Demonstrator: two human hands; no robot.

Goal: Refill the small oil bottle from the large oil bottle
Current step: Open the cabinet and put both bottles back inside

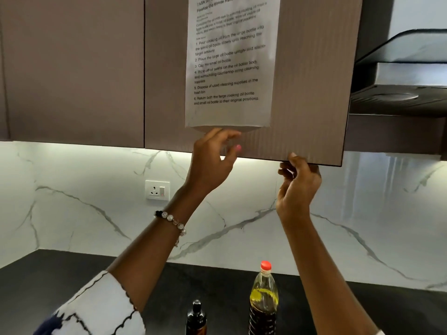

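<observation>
1. Brown cupboard doors (pixel 72 68) fill the top of the view from nine to one o'clock; a printed sheet (pixel 229 61) hangs on the right-hand door.
2. White marble wall (pixel 72 213) runs below them, with a socket (pixel 157 190) just left of centre.
3. Left hand (pixel 212 163) is raised at the centre, its fingers loosely curled just under the sheet's bottom edge; whether this grip actually pinches the paper, I cannot tell. A bead bracelet (pixel 171 221) sits on that wrist.
4. Small dark bottle (pixel 196 319) stands upright on the black desk (pixel 48 286) at six o'clock, capped.
5. Large oil bottle (pixel 263 303) with a red cap stands upright just beside it to the right, apart from it.
6. Right hand (pixel 298 182) at about three o'clock from the left one curls its grip round the door's bottom edge.
7. Steel cooker hood (pixel 406 76) sits at two o'clock.
</observation>
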